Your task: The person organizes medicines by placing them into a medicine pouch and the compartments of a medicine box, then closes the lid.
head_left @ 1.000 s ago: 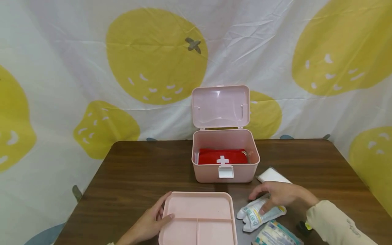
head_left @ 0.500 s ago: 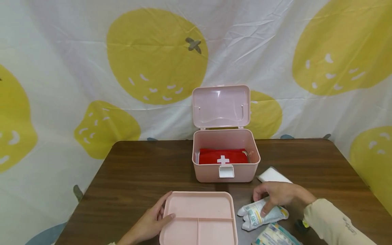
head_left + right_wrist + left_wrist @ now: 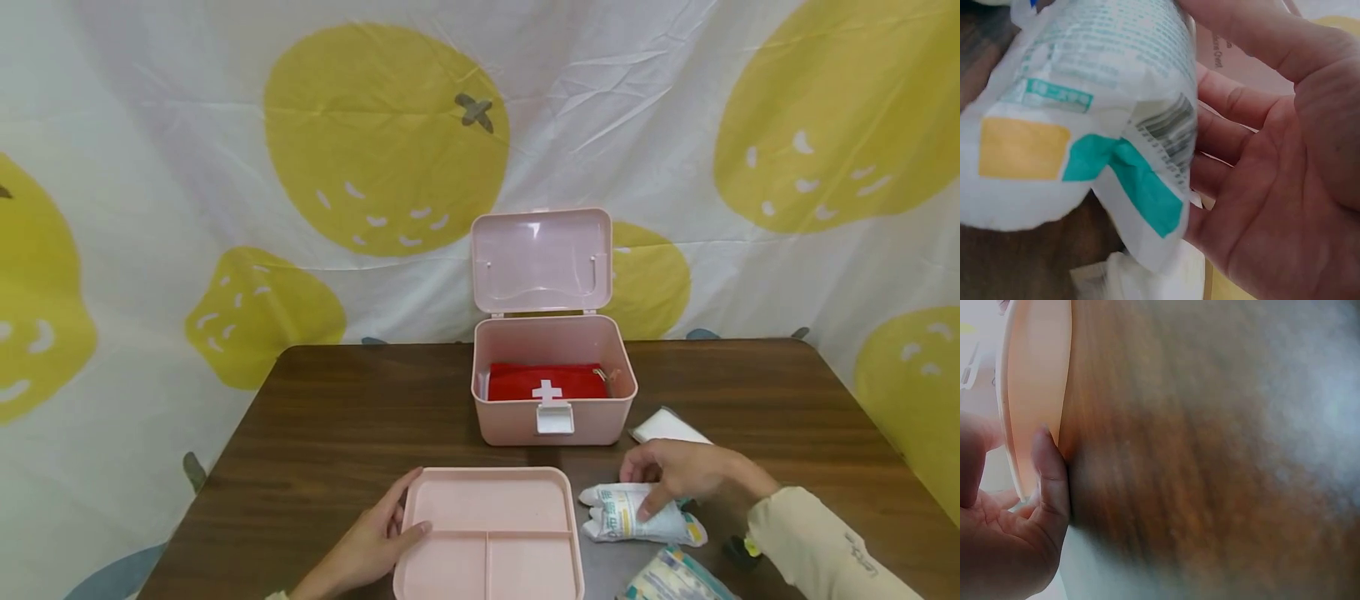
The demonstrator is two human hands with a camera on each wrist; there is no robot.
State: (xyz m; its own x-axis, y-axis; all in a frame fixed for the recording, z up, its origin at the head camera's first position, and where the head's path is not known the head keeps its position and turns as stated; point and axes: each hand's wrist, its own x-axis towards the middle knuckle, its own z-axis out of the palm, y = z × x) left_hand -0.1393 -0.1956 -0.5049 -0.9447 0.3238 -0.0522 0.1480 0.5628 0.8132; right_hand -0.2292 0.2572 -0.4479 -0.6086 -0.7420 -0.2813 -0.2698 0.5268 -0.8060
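Note:
My left hand point(image 3: 371, 542) grips the left rim of a pink divided tray point(image 3: 491, 500), thumb over the edge and fingers along the outside. In the left wrist view, the tray's side wall point(image 3: 1038, 375) rises beside the fingers. My right hand point(image 3: 686, 473) pinches a wrapped gauze bandage point(image 3: 637, 512), white with green print, just right of the tray. Its printed wrapper point(image 3: 1104, 81) fills much of the right wrist view; whether it is one packet or two I cannot tell. A colourful printed packet point(image 3: 675, 577) lies nearer me, partly cut off by the frame.
Behind the tray stands a pink box point(image 3: 555, 425), its lid point(image 3: 542, 262) raised, with a red pouch point(image 3: 517, 382) bearing a white cross inside. A white packet point(image 3: 667, 427) lies beyond my right hand. Beside the sleeve is a small black-and-yellow item point(image 3: 742, 552).
The gauze bandage has turned from a slant to nearly level under my right hand, its near left end swinging away from me. My left hand stays on the tray.

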